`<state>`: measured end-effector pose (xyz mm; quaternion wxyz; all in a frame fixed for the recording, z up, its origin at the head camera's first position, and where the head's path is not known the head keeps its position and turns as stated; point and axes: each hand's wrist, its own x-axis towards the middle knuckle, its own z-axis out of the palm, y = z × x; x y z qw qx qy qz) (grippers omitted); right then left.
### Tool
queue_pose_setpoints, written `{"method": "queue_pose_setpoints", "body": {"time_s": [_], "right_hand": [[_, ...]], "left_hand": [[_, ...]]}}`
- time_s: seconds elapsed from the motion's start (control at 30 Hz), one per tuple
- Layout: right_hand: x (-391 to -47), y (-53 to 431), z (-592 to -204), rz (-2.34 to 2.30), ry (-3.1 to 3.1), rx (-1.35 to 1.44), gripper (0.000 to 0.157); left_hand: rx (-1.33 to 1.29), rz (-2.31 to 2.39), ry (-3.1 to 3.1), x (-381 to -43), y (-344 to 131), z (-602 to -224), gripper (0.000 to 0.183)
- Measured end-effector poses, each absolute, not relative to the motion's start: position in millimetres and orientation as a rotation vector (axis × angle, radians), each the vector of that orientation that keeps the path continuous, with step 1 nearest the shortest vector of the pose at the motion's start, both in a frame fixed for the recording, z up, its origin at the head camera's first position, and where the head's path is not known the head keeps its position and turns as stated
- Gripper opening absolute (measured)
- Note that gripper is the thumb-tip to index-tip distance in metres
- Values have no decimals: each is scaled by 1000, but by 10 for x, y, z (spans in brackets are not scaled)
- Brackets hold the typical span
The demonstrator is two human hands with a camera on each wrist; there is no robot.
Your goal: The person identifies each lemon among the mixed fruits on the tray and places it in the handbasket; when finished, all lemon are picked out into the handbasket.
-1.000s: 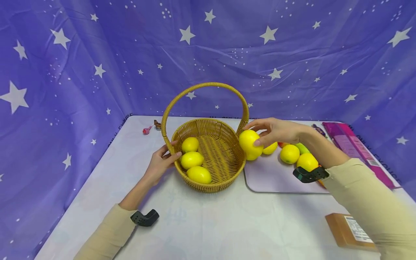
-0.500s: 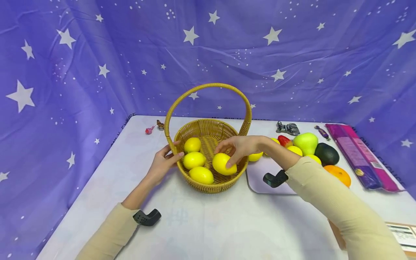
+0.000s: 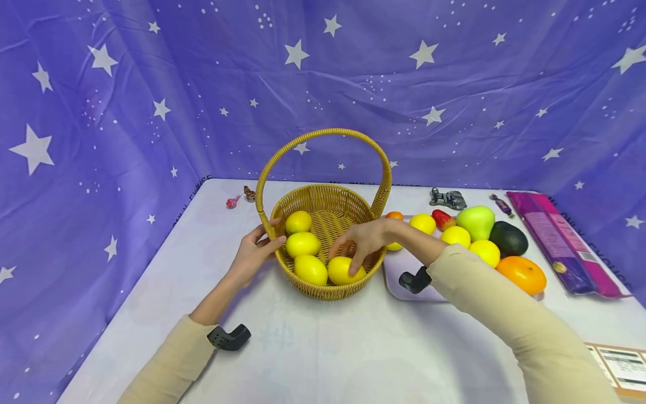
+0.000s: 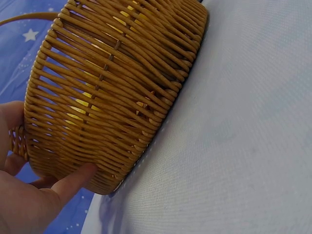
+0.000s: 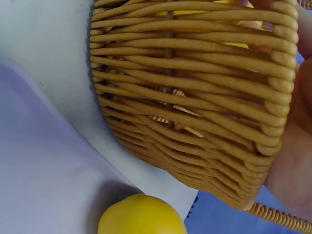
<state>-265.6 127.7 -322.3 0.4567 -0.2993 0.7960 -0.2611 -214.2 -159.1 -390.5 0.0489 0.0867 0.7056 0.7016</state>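
A woven wicker basket with a tall arched handle stands in the middle of the table. My left hand grips its left side at the foot of the handle; in the left wrist view, a finger lies along the outer weave. Three lemons line the basket's left side: a far one, a middle one and a near one. Inside the basket, my right hand holds another lemon low beside the near one. In the right wrist view, the basket wall partly hides that hand.
Right of the basket, a pale tray bears yellow fruits, a strawberry, a green pear, a dark avocado and an orange. A pink-purple packet lies beyond; candies lie back left.
My right hand has carried a lemon from above the tray leftward into the basket and lowered it beside the near lemon, which has turned slightly. The left hand keeps its grip on the basket.
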Motion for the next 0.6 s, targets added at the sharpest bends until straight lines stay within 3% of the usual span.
{"method": "queue_pose_setpoints", "body": {"time_s": [0.23, 0.6], "right_hand": [[-2645, 1371, -3092, -712, 1931, -739, 61], [-2703, 1943, -2781, -1024, 1929, -797, 61]], "left_hand": [[256, 2142, 2143, -2136, -1588, -3896, 53], [247, 2135, 2145, -2129, -1593, -3886, 54]]}}
